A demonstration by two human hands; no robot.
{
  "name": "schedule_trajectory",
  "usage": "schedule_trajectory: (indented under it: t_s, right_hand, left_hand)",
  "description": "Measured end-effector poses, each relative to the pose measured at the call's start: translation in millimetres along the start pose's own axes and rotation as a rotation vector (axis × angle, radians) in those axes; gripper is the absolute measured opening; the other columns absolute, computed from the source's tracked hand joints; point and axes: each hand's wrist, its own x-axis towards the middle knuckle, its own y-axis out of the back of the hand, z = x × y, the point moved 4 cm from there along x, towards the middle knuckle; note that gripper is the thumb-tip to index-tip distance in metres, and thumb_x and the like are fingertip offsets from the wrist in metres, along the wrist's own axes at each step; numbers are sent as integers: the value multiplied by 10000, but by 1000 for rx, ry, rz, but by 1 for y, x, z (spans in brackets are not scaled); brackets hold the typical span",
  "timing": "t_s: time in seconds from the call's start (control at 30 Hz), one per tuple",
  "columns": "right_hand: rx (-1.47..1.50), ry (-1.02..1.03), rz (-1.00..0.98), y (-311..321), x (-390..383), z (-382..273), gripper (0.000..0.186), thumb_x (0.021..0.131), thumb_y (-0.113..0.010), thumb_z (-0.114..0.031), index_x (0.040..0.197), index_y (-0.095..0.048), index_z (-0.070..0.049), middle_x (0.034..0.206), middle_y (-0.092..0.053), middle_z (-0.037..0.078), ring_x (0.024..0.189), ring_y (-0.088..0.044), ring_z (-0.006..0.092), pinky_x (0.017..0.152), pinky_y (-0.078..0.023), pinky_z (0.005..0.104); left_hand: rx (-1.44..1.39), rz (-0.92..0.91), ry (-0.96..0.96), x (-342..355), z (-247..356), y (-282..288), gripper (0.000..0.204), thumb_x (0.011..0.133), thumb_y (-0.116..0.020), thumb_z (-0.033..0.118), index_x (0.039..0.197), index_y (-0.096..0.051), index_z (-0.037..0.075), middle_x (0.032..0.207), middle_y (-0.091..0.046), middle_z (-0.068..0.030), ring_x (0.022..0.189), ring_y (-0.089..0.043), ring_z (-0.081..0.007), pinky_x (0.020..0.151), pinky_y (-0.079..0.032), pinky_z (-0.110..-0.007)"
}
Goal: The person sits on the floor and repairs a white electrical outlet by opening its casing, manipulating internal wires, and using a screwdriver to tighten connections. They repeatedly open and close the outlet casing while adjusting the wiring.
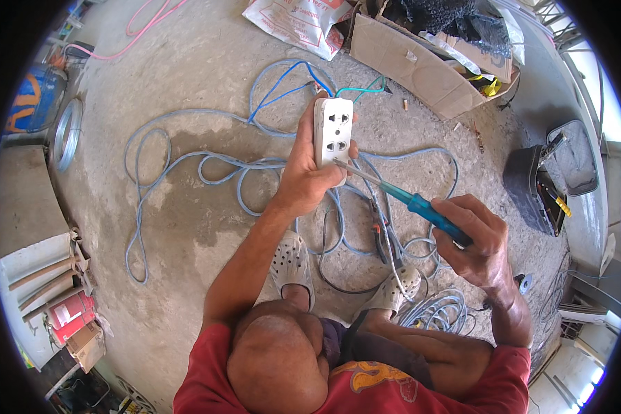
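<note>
My left hand is wrapped round a white multi-socket outlet, held up in the middle of the view with its socket face showing. Blue and green wires come out of its far end. In my right hand is a screwdriver with a translucent blue handle and a metal shaft. The shaft points left, and its tip meets the outlet's face near the close end. Whether the tip sits in a screw is too small to tell. A grey cable hangs below the outlet toward my shoes.
Loops of grey-blue cable spread over the concrete floor, with a coil by my right shoe. Pliers lie between my feet. A cardboard box stands far right, a white sack beside it. A black tool bucket is at right.
</note>
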Motion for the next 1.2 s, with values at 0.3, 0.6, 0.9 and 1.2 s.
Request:
schedule_trajectory:
  t_s: [0.3, 0.6, 0.9, 1.2]
  right_hand:
    - [11, -13, 2, 0, 0, 1, 442, 707, -693, 88, 1136, -665, -15, 971, -659, 146, 775, -685, 216, 635, -539, 293]
    - [-96, -22, -5, 1, 2, -10, 438, 691, -686, 95, 1113, -657, -18, 979, -596, 128, 719, -645, 220, 600, -525, 316]
    - [-127, 87, 56, 12, -3, -33, 456, 712, -739, 57, 1139, -591, -5, 1001, -532, 148, 679, -585, 245, 568, -498, 338]
    - [-72, 114, 174, 13, 3, -25, 537, 764, -803, -89, 1222, -527, -38, 1047, -539, 159, 752, -592, 197, 599, -505, 307]
  left_hand:
    - [-8, -8, -7, 1, 0, 1, 1013, 674, -479, -93, 1553, -58, 181, 1381, -442, -136, 998, -558, -175, 704, -537, -293]
    - [171, 3, -54, -1, -3, -2, 994, 681, -475, -137, 1552, -80, 132, 1368, -475, -138, 971, -568, -154, 817, -512, -300]
    - [368, 37, -65, 2, -18, -1, 960, 725, -475, -123, 1549, -38, 106, 1130, -524, -111, 956, -557, -147, 785, -515, -281]
    - [206, 87, -2, 1, -21, -4, 970, 728, -489, -103, 1544, -7, 102, 1252, -478, -136, 996, -548, -160, 783, -522, -284]
